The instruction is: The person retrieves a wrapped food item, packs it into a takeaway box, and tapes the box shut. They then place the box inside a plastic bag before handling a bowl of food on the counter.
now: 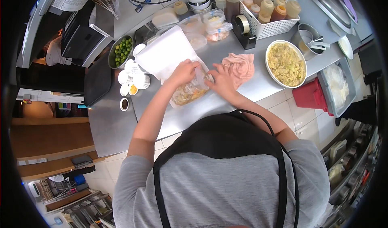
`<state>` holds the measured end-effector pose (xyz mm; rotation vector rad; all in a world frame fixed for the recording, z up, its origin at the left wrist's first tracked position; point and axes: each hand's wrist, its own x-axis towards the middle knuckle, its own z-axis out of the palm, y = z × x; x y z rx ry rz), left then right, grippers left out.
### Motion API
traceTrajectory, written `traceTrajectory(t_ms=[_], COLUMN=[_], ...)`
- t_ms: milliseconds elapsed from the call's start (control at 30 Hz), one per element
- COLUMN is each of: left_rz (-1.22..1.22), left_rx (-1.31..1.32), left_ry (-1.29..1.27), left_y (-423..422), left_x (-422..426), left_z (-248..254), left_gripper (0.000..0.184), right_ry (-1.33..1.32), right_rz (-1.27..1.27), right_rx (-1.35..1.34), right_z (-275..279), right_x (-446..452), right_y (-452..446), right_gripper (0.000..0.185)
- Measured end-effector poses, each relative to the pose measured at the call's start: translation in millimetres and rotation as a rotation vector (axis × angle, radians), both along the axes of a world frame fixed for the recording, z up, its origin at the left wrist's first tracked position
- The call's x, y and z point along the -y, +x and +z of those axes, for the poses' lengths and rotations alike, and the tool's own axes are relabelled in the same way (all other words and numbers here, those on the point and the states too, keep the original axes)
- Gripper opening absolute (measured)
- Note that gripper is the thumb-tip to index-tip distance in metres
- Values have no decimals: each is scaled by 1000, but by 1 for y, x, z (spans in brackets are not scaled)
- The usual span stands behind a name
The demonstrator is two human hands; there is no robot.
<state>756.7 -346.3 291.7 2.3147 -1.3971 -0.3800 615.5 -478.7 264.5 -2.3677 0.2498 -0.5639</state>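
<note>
A white takeout box stands on the steel counter with its lid raised toward the back. Inside its base lies a clear plastic bag of mixed food with orange bits. My left hand reaches over the box with its fingers closed on the bag's upper part. At the box's right side is my right hand, fingers apart, the thumb and fingertips at the edge of the bag. A crumpled pink cloth lies just behind my right hand.
To the right stands a large bowl of yellowish food. A tape dispenser and a white basket of sauce bottles are at the back. Left are a bowl of green limes, small white cups and a cup of dark sauce.
</note>
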Motion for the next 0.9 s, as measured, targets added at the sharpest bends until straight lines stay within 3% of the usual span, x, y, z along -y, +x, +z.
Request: traceTrajectory(t_ms=[133, 300, 467, 667, 733, 833, 900], left_rz=[79, 233, 101, 84, 146, 136, 139], left_rx=[-74, -333, -261, -273, -312, -310, -134], left_ry=[-73, -156, -310, -379, -377, -378, -164], left_y=[-1, -3, -2, 2, -1, -4, -8], left_x=[-14, -20, -27, -23, -13, 4, 13], left_z=[-9, -5, 2, 1, -1, -5, -5], left_gripper=[30, 24, 14, 12, 13, 19, 21], right_ry=[-237, -92, 3, -214, 15, 154, 216], right_rz=[11, -2, -52, -5, 14, -13, -4], right_rx=[-49, -27, 32, -47, -9, -90, -101], right_z=[-5, -21, -14, -31, -40, -45, -39], right_x=[1, -1, -8, 2, -5, -25, -30], right_y=[7, 12, 7, 11, 14, 19, 14], right_gripper=[12, 11, 12, 11, 6, 6, 9])
